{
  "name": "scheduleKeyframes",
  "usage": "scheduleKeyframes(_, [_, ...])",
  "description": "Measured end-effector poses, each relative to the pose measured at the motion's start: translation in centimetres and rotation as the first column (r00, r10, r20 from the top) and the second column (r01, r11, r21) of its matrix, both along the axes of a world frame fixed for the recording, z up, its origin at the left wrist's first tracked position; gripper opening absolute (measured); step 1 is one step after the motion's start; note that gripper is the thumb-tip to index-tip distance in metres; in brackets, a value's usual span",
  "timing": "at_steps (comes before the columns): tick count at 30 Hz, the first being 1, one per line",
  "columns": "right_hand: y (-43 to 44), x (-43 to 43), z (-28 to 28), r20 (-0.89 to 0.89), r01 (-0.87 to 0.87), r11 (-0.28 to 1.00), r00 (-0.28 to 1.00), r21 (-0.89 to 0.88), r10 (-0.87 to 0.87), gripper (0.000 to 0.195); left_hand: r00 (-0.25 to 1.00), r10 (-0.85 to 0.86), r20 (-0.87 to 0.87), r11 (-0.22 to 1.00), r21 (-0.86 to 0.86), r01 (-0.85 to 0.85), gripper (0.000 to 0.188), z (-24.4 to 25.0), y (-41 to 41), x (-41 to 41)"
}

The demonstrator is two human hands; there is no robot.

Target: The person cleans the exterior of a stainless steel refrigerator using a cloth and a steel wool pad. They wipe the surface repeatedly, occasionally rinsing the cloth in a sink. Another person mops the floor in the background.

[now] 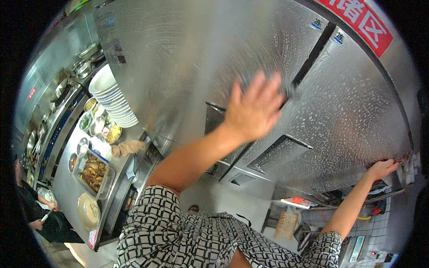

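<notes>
My left hand (253,115) is spread against a tall stainless-steel refrigerator door (174,67). Under its fingers a blurred grey scrubber (291,89) shows beside the fingertips; motion blurs its shape. Arc-shaped streaks of suds cover this door. The neighbouring steel door (348,110) is dotted with foam and has a recessed handle (280,154). A dark gap runs between the two doors. At the far right, my right hand (382,169) rests by the lower outer edge of the foamy door, fingers bent; whether it grips anything is hidden.
On the left, a steel counter (63,191) carries stacked plates (114,100), a plastic tub (95,174) of brown food, a bowl (88,211) and a tan cloth (127,147). A person (43,207) stands beyond it. Below is a woven-seat stool (286,224).
</notes>
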State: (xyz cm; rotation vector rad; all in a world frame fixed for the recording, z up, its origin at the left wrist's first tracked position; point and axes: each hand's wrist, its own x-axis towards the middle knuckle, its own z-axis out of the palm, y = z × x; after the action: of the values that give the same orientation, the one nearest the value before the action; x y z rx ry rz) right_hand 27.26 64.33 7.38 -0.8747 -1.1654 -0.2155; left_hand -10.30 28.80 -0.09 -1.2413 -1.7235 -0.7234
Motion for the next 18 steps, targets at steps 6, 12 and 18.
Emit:
scheduleKeyframes(6, [-0.6,-0.9,-0.3,0.006,-0.028,0.999,1.000,0.023,0.028,0.060,0.973,-0.210,0.092,0.874,-0.429,0.229,0.031,-23.1,-3.6,0.0])
scheduleKeyframes(12, [-0.9,-1.0,0.1,0.005,-0.011,0.999,1.000,0.030,0.010,0.061,0.975,-0.222,0.020,0.898,-0.385,0.213,0.034,-21.6,-4.3,-0.7])
scheduleKeyframes(18, [-1.0,-0.9,0.3,0.069,-0.052,0.999,0.996,0.003,0.052,0.056,0.995,-0.068,0.071,0.985,0.162,0.055,0.022,-15.1,0.0,1.6])
